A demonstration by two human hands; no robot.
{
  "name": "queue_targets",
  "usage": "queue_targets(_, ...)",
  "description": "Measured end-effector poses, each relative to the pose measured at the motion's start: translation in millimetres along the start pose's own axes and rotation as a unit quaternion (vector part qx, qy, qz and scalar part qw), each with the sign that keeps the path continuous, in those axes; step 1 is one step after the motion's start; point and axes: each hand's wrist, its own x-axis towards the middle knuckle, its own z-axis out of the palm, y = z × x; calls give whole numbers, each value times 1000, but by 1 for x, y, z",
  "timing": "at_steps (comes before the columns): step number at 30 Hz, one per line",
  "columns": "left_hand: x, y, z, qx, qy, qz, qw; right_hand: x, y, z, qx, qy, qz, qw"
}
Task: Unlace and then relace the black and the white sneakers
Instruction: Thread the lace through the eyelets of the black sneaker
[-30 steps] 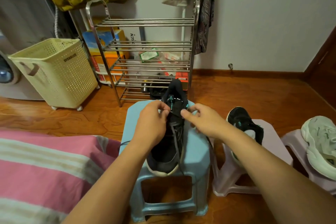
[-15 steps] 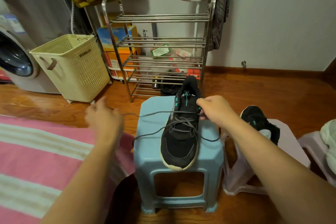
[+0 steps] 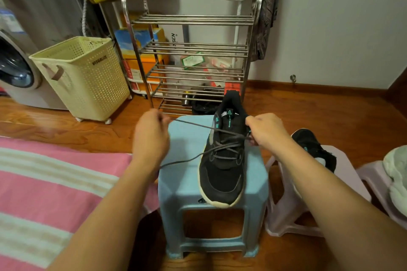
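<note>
Head cam: black sneaker (image 3: 224, 160) on blue stool (image 3: 187, 182); left hand (image 3: 150, 138) pinches lace (image 3: 193, 126) taut, right hand (image 3: 267, 131) grips collar w/ curled fingers. Risk: hard tug drags shoe off edge, toe already overhangs

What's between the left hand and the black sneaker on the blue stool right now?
In the head view, a grey lace runs taut from the left hand over the bare blue stool top to the black sneaker. Nothing else lies there.
</note>
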Motion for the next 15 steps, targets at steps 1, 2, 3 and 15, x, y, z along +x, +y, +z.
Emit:
queue_targets(1,5,-15,-8,12,63,-27,998,0,-1,-5,16,-4,14,1000)
queue_targets(2,9,-29,-14,25,101,-50,993,0,-1,-8,31,-16,26,999)
queue_targets(3,10,-39,-17,39,108,-66,991,-1,-2,-11,33,-30,32,998)
queue_targets(15,-59,17,16,-3,-329,159,931,-1,10,-15,-62,-17,-34,997)
